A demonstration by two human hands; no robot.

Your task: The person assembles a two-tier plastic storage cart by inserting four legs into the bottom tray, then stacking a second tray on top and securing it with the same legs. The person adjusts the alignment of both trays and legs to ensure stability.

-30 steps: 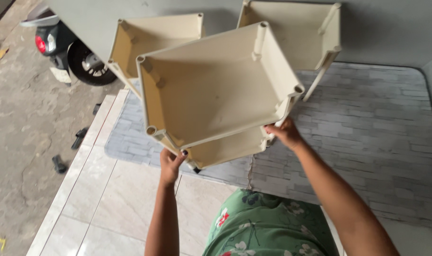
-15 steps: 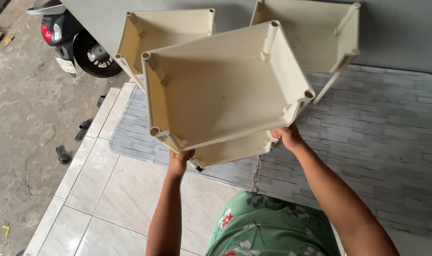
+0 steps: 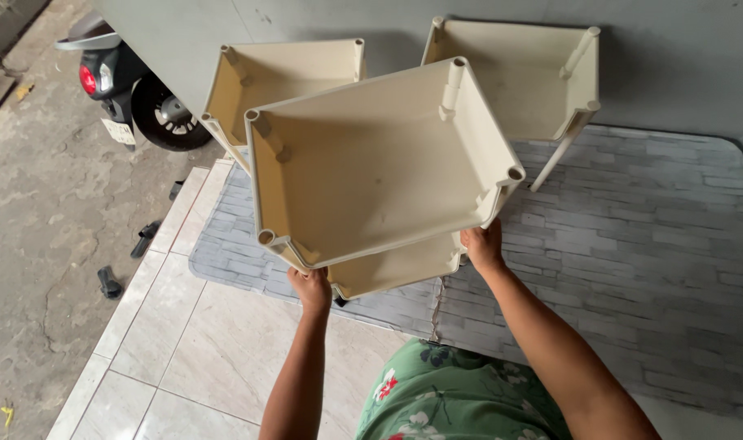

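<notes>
Both the left hand point(image 3: 313, 287) and right hand point(image 3: 481, 247) grip the near edge of a cream plastic shelf tray point(image 3: 371, 171), held tilted above the brick-patterned mat point(image 3: 632, 244), in front of two similar trays point(image 3: 518, 73).

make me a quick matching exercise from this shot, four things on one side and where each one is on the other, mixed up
Things:
1. cream tray
2. scooter
3. left hand
4. right hand

Places:
A. on the concrete, top left
B. at the tray's near left corner
C. held up in both hands
D. at the tray's near right edge

Pairs: 1-C, 2-A, 3-B, 4-D
</notes>
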